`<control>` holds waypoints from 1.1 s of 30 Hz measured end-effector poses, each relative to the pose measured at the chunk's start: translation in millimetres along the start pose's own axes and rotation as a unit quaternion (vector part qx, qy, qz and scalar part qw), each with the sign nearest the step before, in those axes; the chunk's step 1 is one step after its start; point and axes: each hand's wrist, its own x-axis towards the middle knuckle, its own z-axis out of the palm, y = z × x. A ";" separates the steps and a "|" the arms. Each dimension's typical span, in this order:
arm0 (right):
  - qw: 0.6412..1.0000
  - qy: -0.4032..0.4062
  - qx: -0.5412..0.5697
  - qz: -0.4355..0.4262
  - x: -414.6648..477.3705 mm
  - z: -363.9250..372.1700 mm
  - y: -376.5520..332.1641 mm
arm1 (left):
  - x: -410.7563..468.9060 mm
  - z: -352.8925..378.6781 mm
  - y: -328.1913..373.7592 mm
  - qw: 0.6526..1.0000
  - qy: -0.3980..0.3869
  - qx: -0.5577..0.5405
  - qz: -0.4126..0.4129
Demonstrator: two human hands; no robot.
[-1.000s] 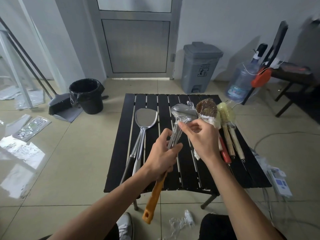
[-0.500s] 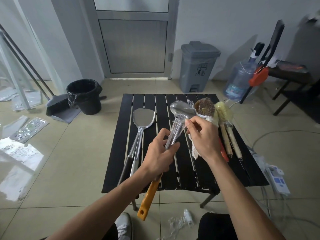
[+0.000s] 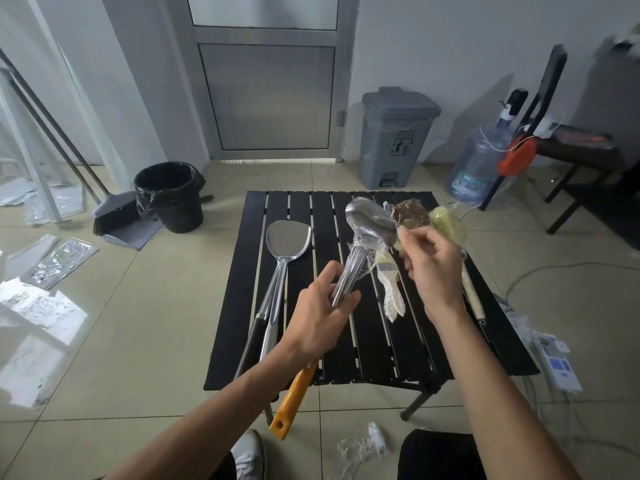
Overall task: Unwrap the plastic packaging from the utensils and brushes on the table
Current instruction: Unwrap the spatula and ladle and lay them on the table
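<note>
Above the black slatted table [image 3: 242, 289], my left hand [image 3: 322, 313] grips the steel shaft of a big spoon [image 3: 369, 218] with an orange handle [image 3: 294, 400]. Clear plastic film [image 3: 367, 247] is bunched around the spoon's neck. To the right of the bowl, my right hand [image 3: 433, 268] pinches a strand of that film. A bare steel spatula [image 3: 287, 237] lies on the table's left side. A brown scrub brush [image 3: 410, 213] and a yellow bottle brush [image 3: 446, 225] lie at the right, partly behind my right hand. A film-wrapped brush handle [image 3: 391, 289] lies between my hands.
A black bin [image 3: 169, 195] with a broom and dustpan [image 3: 121, 220] stands left of the table, a grey pedal bin [image 3: 396, 136] behind it, a water jug [image 3: 479, 164] and chair [image 3: 581, 150] to the right. Crumpled film [image 3: 360, 448] lies on the floor. A power strip [image 3: 557, 365] sits by the table's right leg.
My right hand has moved right and up, away from the spoon's neck, drawing film with it. The wrapped handle on the table now shows. My left hand keeps its grip.
</note>
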 end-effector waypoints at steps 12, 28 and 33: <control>0.971 0.099 -0.186 -0.114 21.3 -20.7 6.0 | -3.9 3.7 -9.6 0.998 -0.041 0.048 0.027; 0.906 0.097 0.365 0.192 23.2 -24.3 1.4 | -0.5 4.3 -4.9 0.981 -0.054 -0.180 -0.047; 0.910 -0.073 0.275 0.301 16.3 -14.4 -9.7 | 0.4 4.8 -4.0 0.987 -0.036 -0.150 -0.039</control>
